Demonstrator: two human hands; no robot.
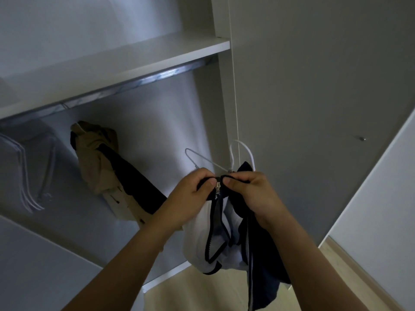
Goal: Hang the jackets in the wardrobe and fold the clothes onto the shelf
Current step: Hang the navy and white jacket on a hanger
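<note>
A navy and white zip jacket [215, 241] hangs from my two hands in front of the open wardrobe. My left hand [190, 196] pinches its collar left of the metal zip pull [217, 187]. My right hand [251, 194] pinches the collar on the other side. A thin wire hanger [202, 159] pokes up out of the collar, its hook free in the air. White drawcords [243, 151] loop above my right hand. A tan and black jacket [105, 169] hangs from the chrome rail [125, 86] inside.
A white shelf [134, 61] spans the wardrobe above the rail. Several bare pale hangers [27, 167] hang at the far left. A grey wardrobe door [314, 108] with a small knob [362, 138] stands on the right. Pale wood floor [202, 288] lies below.
</note>
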